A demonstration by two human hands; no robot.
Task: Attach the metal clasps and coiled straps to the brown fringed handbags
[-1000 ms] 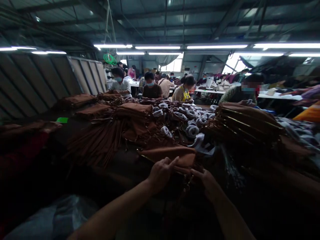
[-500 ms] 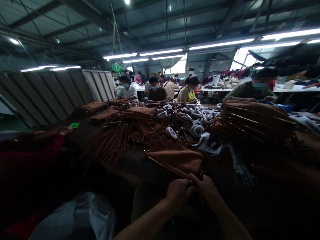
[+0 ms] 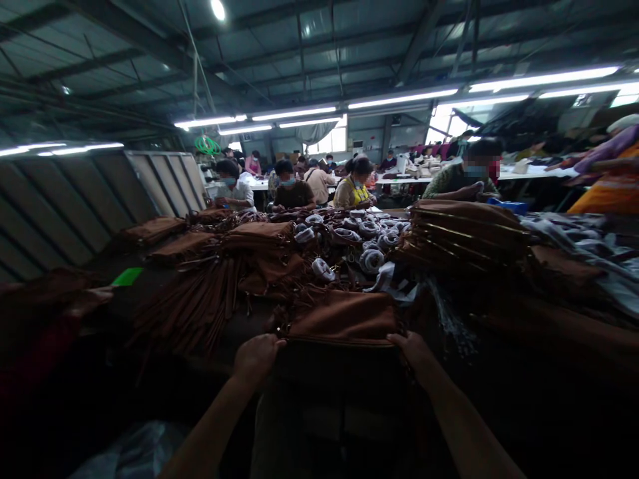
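A long work table (image 3: pixel 249 332) ran down the dim hall, heaped with brown stuff, and other people sat at it and at white tables farther back. On the right of it rose a tall stack of flat brown pieces with pale gold edges (image 3: pixel 464 233); on the left lay a fan of long brown strips (image 3: pixel 194 306) and lower piles of folded brown fabric (image 3: pixel 259 233). Between them sat a scatter of small grey-white rolled bundles (image 3: pixel 372 259).

Nearest the person lay a flat brown fabric piece with a stiff near edge (image 3: pixel 344 316), at the table's near rim. The left hand (image 3: pixel 255 356) was closed on its near left corner, fingers curled over the edge; the right hand (image 3: pixel 417 352) gripped the near right corner the same way. Both hands were shut on it, well apart, with the edge stretched straight between them.

Judged from this, doing the step well would call for even tension from both corners, so the edge stays level and the piece does not skew, and for keeping it off the loose strips at its left.
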